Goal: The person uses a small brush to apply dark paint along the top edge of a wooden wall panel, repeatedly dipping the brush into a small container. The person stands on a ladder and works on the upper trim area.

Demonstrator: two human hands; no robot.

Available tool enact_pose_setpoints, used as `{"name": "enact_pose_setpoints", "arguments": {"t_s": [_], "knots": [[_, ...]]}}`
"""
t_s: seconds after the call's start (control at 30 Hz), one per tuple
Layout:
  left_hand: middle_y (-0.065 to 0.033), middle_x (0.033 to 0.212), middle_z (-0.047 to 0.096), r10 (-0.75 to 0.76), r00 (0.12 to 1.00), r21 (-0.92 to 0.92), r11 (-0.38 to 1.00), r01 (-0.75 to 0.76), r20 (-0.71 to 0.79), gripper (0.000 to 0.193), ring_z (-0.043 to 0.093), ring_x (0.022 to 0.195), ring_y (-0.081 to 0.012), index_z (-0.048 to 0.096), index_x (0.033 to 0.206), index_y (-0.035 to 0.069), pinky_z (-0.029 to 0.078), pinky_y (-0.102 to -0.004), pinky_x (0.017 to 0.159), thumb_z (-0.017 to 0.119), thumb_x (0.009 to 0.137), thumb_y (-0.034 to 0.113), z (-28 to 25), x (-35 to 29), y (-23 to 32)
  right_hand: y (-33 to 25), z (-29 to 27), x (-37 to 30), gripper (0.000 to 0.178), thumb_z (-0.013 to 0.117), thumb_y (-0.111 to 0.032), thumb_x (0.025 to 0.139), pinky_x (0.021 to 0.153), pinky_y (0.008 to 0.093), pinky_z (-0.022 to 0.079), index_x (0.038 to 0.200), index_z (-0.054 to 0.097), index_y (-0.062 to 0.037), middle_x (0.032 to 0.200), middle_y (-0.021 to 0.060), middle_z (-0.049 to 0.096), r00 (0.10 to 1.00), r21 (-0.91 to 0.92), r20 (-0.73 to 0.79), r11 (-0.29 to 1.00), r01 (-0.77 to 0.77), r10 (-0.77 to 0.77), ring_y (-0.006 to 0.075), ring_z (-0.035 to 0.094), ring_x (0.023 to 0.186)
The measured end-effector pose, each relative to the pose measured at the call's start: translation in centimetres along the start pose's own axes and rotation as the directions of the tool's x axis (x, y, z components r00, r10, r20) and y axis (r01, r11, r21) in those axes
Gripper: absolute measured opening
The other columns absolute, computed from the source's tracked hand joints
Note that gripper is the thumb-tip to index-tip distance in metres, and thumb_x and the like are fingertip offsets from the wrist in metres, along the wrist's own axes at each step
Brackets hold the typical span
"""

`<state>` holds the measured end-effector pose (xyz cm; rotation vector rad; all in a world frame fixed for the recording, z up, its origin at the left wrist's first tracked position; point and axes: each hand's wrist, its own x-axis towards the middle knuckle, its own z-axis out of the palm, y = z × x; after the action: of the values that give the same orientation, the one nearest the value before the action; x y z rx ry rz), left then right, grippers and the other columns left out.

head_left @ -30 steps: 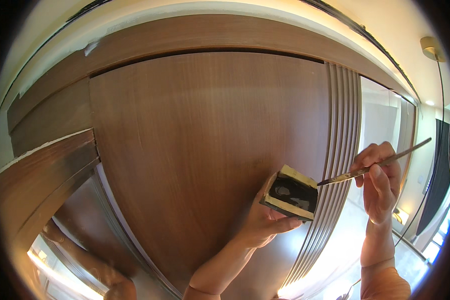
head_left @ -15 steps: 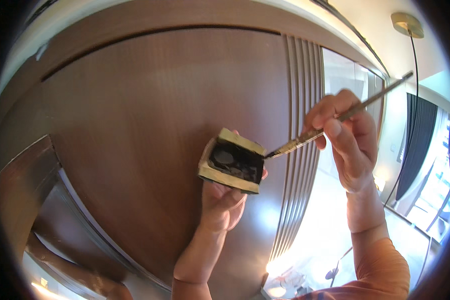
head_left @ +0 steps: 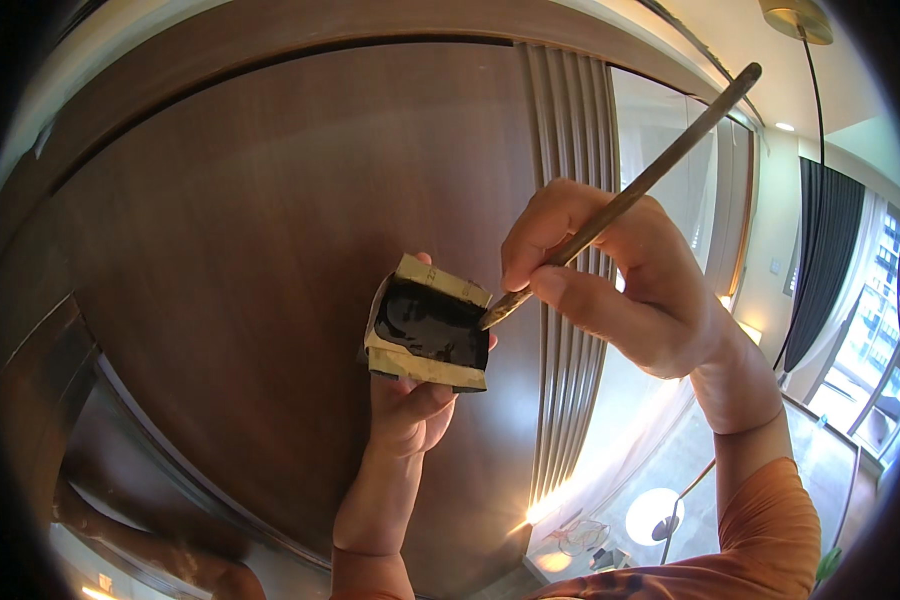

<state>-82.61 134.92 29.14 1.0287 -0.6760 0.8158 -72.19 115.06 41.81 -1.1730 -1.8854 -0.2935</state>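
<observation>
My left hand (head_left: 410,412) grips a small makeshift tray (head_left: 440,374) from beneath, its fingers partly hidden behind it. The tray has folded tan sides and a wet, dark, glossy layer inside, which looks like paint (head_left: 425,325). Between the thumb and fingers of my right hand (head_left: 620,275) is a slim paintbrush (head_left: 660,165), its handle slanting up to the right. The brush's tip meets the tray's right end, at the edge of the dark layer. Both hands are raised in front of a brown wood panel (head_left: 270,220).
Vertical ribbed trim (head_left: 570,130) borders the panel on the right. Beyond it are a pale glossy surface, a dark curtain (head_left: 825,250) by a window and a hanging lamp cord (head_left: 815,90). A brown wooden frame (head_left: 45,370) stands at lower left.
My right hand has moved left and its brush stands steeper, the tip now inside the tray's right end. The tray has shifted slightly left in the picture, as the view has turned.
</observation>
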Motion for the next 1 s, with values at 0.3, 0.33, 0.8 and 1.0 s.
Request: {"name": "enact_pose_setpoints", "arguments": {"t_s": [0.3,0.33,0.8,1.0], "knots": [[-0.0089,0.142,0.056,-0.014,0.998,-0.007,1.0,0.014,0.058,0.107,0.06,0.13,-0.0264,0.021,0.162,0.009,0.053,-0.0426,0.107,0.087,0.078,0.008,-0.4,-0.2,0.1,-0.6,0.2,0.0,0.011,0.056,-0.005,0.092,0.075,0.0336,0.051,0.095,0.066,0.0006,0.092,0.0105,0.067,0.992,-0.028,0.099,0.997,-0.073,0.076,0.0209,0.067,0.085],[-0.0088,0.142,0.056,-0.015,0.999,-0.003,1.0,0.015,0.053,0.107,0.06,0.129,-0.0264,0.021,0.162,0.009,0.053,-0.0429,0.107,0.087,0.078,0.007,-0.3,-0.4,0.0,-0.7,0.1,0.0,0.011,0.056,-0.005,0.092,0.075,0.0335,0.051,0.095,0.066,0.0004,0.092,0.0105,0.067,0.996,-0.028,0.072,0.998,-0.052,0.054,0.0209,0.067,0.085],[-0.0163,0.149,0.05,-0.008,0.999,0.147,0.989,0.0,0.053,0.084,0.061,0.128,-0.0297,0.04,0.153,0.006,0.05,-0.0481,0.112,0.086,0.083,0.013,-1.6,-1.2,-0.7,0.9,-1.5,-1.1,0.013,0.061,-0.01,0.098,0.074,0.0326,0.05,0.099,0.068,0.0003,0.09,0.0087,0.068,0.998,0.073,-0.062,0.997,0.036,-0.032,0.0176,0.065,0.082],[-0.0183,0.147,0.052,0.022,0.996,0.166,0.985,-0.036,0.087,0.078,0.063,0.126,-0.0287,0.046,0.148,0.005,0.051,-0.0479,0.111,0.086,0.082,0.012,-1.3,-0.7,-0.9,3.1,-2.3,0.1,0.017,0.064,-0.015,0.102,0.069,0.0239,0.047,0.105,0.07,0.0006,0.092,0.0057,0.071,0.879,0.21,-0.466,0.952,0.221,-0.101,0.0075,0.057,0.073]]}}
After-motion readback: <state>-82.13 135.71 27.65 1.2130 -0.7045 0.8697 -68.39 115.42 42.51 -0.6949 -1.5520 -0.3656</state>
